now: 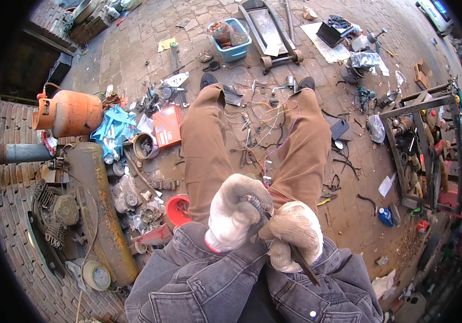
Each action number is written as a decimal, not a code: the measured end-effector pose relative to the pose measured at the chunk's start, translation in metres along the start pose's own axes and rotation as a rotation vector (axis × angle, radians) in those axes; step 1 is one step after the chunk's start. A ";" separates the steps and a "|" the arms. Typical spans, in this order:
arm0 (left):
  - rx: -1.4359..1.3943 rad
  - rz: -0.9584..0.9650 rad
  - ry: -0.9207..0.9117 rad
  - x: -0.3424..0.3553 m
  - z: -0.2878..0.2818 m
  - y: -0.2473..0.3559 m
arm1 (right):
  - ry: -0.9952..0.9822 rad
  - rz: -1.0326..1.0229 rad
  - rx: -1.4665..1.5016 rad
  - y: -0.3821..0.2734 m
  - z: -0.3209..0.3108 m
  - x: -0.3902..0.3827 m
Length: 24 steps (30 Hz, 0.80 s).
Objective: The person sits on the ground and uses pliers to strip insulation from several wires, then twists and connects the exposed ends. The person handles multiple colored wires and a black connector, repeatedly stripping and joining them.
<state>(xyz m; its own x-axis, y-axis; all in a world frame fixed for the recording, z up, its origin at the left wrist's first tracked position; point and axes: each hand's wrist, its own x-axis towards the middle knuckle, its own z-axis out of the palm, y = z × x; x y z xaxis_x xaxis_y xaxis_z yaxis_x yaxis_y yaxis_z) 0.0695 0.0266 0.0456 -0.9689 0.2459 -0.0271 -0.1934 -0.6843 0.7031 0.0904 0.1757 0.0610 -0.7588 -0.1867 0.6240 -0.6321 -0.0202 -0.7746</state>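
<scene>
Both hands are in gloves, close together over my lap. My left hand (232, 214) curls around a small grey ribbed piece (258, 207), whose exact kind I cannot make out. Beside it, my right hand (295, 237) is closed on a dark narrow tool (301, 261) that points down toward me. Thin red and purple wires (268, 161) run from near my hands to a loose tangle of coloured wires (252, 124) on the bricks between my legs. Where the wires end at my fingers is hidden.
An orange gas cylinder (75, 114), rusty tank (104, 215), red box (166, 126) and red bowl (178, 210) crowd my left. A blue tub (231, 54) and floor jack (266, 29) lie ahead. A metal rack (419, 105) with clutter and a phone-like black object (340, 128) are right.
</scene>
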 end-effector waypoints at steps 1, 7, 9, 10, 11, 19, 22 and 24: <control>-0.003 -0.001 -0.006 0.000 0.000 -0.001 | -0.015 0.003 -0.087 -0.001 0.000 0.001; 0.167 -0.007 -0.033 -0.004 -0.003 -0.002 | -0.121 0.110 -0.049 -0.011 -0.003 0.011; 0.197 -0.031 -0.039 -0.006 -0.004 -0.002 | -0.175 0.123 -0.035 -0.012 -0.008 0.013; 0.185 -0.034 -0.043 -0.007 -0.004 -0.003 | -0.202 0.130 -0.029 -0.011 -0.011 0.014; 0.173 -0.036 -0.047 -0.008 -0.004 -0.003 | -0.229 0.136 -0.023 -0.011 -0.012 0.014; 0.138 -0.071 -0.083 -0.008 -0.007 -0.001 | 0.448 0.388 0.409 -0.022 0.028 -0.005; 0.185 -0.089 -0.125 -0.008 -0.010 0.001 | 0.541 0.608 0.492 -0.031 0.028 -0.009; 0.196 -0.091 -0.132 -0.008 -0.012 0.001 | 0.570 0.719 0.556 -0.034 0.024 -0.009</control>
<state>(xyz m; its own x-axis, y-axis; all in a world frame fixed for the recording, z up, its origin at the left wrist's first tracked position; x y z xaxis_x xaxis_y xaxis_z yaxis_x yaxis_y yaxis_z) 0.0749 0.0160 0.0384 -0.9180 0.3965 -0.0127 -0.2325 -0.5119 0.8270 0.1224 0.1548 0.0800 -0.9768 0.1501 -0.1530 0.0436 -0.5598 -0.8275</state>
